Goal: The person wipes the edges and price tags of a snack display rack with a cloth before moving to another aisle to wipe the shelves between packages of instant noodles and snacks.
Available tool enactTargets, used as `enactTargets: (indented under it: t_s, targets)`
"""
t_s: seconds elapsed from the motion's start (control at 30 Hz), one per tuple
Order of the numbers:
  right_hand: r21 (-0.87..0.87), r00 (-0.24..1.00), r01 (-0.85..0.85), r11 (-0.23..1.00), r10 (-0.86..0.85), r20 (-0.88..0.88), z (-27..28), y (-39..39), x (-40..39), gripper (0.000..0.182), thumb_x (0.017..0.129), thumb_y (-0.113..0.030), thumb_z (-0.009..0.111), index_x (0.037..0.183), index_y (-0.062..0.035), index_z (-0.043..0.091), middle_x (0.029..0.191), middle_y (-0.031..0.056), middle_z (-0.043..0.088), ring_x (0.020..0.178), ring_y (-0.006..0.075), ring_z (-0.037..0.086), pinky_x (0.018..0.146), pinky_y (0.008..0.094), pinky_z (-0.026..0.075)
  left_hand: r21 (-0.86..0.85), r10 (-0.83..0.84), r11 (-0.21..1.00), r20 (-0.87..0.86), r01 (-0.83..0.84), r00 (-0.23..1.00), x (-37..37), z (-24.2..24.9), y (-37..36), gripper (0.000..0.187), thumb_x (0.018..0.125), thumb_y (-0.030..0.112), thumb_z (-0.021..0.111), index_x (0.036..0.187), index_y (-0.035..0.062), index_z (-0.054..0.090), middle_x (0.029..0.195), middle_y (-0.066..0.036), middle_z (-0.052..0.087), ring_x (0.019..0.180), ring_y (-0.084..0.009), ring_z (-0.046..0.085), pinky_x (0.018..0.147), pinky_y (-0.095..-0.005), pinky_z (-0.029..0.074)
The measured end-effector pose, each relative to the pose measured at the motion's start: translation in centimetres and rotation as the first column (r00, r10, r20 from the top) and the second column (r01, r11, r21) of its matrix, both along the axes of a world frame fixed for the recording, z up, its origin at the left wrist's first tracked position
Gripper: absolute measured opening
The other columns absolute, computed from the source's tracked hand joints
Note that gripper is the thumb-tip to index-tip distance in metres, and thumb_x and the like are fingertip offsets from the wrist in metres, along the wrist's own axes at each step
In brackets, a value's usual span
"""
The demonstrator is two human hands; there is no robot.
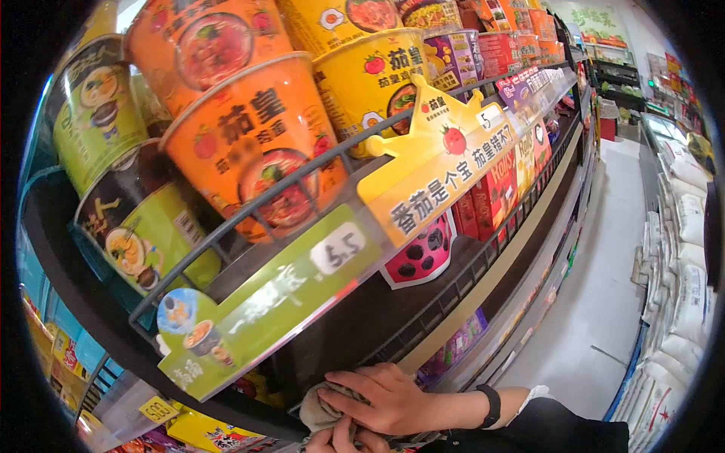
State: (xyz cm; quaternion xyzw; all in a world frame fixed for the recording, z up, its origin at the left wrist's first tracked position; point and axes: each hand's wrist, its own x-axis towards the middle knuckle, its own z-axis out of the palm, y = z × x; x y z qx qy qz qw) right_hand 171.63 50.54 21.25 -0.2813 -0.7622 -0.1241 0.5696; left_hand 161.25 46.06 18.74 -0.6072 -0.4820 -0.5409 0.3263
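Two hands (377, 411) low at shelf edge (317, 355), fingers curled, clutching grey cloth (321, 414), wrist bent

R hand (385, 400) low in view, palm down, fingers spread & curled, thumb tucked under, knuckles up. Wrist straight w/ dark band just behind it; forearm runs off to the right, dark sleeve w/ pale cuff pushed back. L hand (343, 439) directly below R hand, touching it, mostly cut off by frame edge; only a couple of bent fingertips show, can't tell its grip.
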Motion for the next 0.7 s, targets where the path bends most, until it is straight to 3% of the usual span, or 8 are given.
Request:
enactTargets:
  t_s: [0.17, 0.3, 0.33, 0.4, 0.43, 0.47, 0.53, 0.7]
  targets:
    - [-0.029, 0.992, -0.112, 0.993, 0.114, 0.056, 0.8, 1.5, 3.9, 0.042, 0.065, -0.021, 0.059, 0.105, -0.0105, 0.060, 0.113, 0.0075, 0.055, 0.102, 0.0230, 0.054, 0.078, 0.0324, 0.041, -0.070, -0.049, 0.996, 0.034, 0.052, 0.998, 3.7, -0.3, 0.3, 0.030, 0.069, 0.002, 0.053, 0.096, 0.0052, 0.064, 0.083, -0.012, 0.046, 0.074, -0.0268, 0.046, 0.066, -0.0385, 0.037]
    - [-0.104, 0.976, -0.179, 0.978, 0.190, 0.109, 1.0, 2.7, 7.8, 0.043, 0.064, -0.020, 0.061, 0.106, -0.0095, 0.059, 0.115, 0.0086, 0.055, 0.102, 0.0255, 0.054, 0.078, 0.0344, 0.041, -0.094, -0.063, 0.993, 0.071, 0.069, 0.996, 7.3, -0.8, 1.4, 0.027, 0.068, 0.006, 0.055, 0.094, 0.0048, 0.063, 0.085, -0.013, 0.047, 0.073, -0.0270, 0.045, 0.067, -0.0386, 0.035]
    - [-0.134, 0.973, -0.184, 0.974, 0.200, 0.119, 1.2, 3.1, 8.8, 0.043, 0.064, -0.019, 0.061, 0.105, -0.0084, 0.059, 0.116, 0.0090, 0.054, 0.101, 0.0262, 0.055, 0.078, 0.0351, 0.041, -0.112, -0.049, 0.993, -0.009, 0.048, 0.999, 8.1, -0.3, 1.7, 0.019, 0.078, 0.016, 0.053, 0.092, 0.0033, 0.059, 0.083, -0.011, 0.046, 0.072, -0.0265, 0.043, 0.067, -0.0388, 0.033]
    - [-0.165, 0.956, -0.228, 0.960, 0.252, 0.149, 1.0, 3.6, 10.6, 0.043, 0.064, -0.018, 0.061, 0.105, -0.0072, 0.059, 0.116, 0.0095, 0.054, 0.100, 0.0269, 0.055, 0.079, 0.0358, 0.042, -0.192, -0.031, 0.980, 0.070, 0.044, 0.997, 9.8, -1.1, 2.1, 0.036, 0.060, 0.007, 0.054, 0.096, 0.0069, 0.058, 0.088, -0.011, 0.045, 0.082, -0.0277, 0.041, 0.071, -0.0401, 0.029]
    - [-0.128, 0.968, -0.186, 0.974, 0.204, 0.143, 0.9, 4.0, 11.5, 0.043, 0.063, -0.016, 0.062, 0.104, -0.0058, 0.058, 0.116, 0.0097, 0.054, 0.101, 0.0271, 0.055, 0.079, 0.0369, 0.042, -0.218, -0.026, 0.976, -0.003, 0.025, 1.000, 10.6, -0.5, 2.3, 0.033, 0.059, 0.008, 0.054, 0.091, 0.0060, 0.058, 0.085, -0.012, 0.045, 0.080, -0.0279, 0.042, 0.072, -0.0390, 0.032]
    - [-0.092, 0.978, -0.147, 0.985, 0.159, 0.132, 0.7, 4.4, 12.3, 0.043, 0.062, -0.014, 0.062, 0.104, -0.0045, 0.057, 0.117, 0.0099, 0.054, 0.102, 0.0274, 0.054, 0.080, 0.0381, 0.042, -0.222, 0.004, 0.975, 0.003, -0.004, 1.000, 11.5, -0.5, 2.7, 0.035, 0.056, 0.011, 0.060, 0.091, 0.0147, 0.064, 0.084, -0.006, 0.049, 0.077, -0.0243, 0.044, 0.068, -0.0383, 0.032]
    - [-0.154, 0.962, -0.210, 0.965, 0.232, 0.142, 1.8, 4.4, 14.5, 0.040, 0.063, -0.011, 0.061, 0.102, -0.0023, 0.057, 0.117, 0.0127, 0.054, 0.104, 0.0302, 0.053, 0.082, 0.0401, 0.042, -0.244, -0.097, 0.966, -0.017, 0.090, 0.995, 13.1, -0.2, 3.4, 0.036, 0.055, 0.010, 0.056, 0.090, 0.0103, 0.061, 0.081, -0.010, 0.048, 0.077, -0.0272, 0.045, 0.071, -0.0396, 0.033]
    - [-0.141, 0.986, -0.124, 0.982, 0.138, 0.095, 1.4, 5.1, 18.8, 0.043, 0.064, -0.005, 0.056, 0.105, 0.0051, 0.053, 0.118, 0.0176, 0.052, 0.107, 0.0358, 0.051, 0.090, 0.0444, 0.041, -0.269, -0.211, 0.944, -0.055, 0.189, 0.976, 17.0, 0.8, 5.0, 0.039, 0.060, 0.014, 0.059, 0.098, 0.0145, 0.062, 0.086, -0.003, 0.052, 0.076, -0.0207, 0.049, 0.067, -0.0363, 0.031]
